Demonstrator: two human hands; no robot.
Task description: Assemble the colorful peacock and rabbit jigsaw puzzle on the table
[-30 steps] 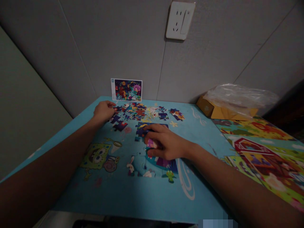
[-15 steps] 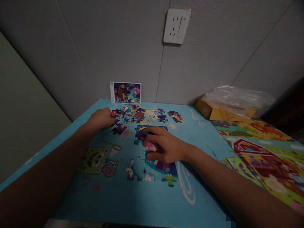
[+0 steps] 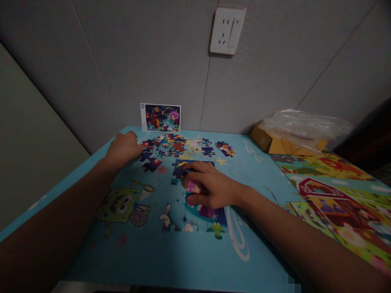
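My left hand [image 3: 124, 146] is at the left edge of a heap of loose jigsaw pieces [image 3: 171, 145], its fingers curled together. Whatever they hold, if anything, is hidden. Palm down, my right hand [image 3: 210, 185] rests on a partly joined jigsaw puzzle [image 3: 180, 217], fingers bent and apart. A pink and purple patch shows between its thumb and fingers; whether it is a loose piece I cannot tell. The joined part shows a white rabbit and a green frog. A few dark pieces [image 3: 152, 164] lie between the heap and the puzzle.
A picture card [image 3: 161, 118] leans on the wall behind the heap. On the right, an orange-yellow box [image 3: 262, 140] carries clear plastic wrap [image 3: 305, 124], near a colourful farm picture [image 3: 339, 203]. The blue tabletop [image 3: 189, 264] bears cartoon prints. A wall socket [image 3: 227, 30] is above.
My left hand has drawn slightly left and back from the heap's edge. My right hand stays in place on the puzzle. The view has shifted a little.
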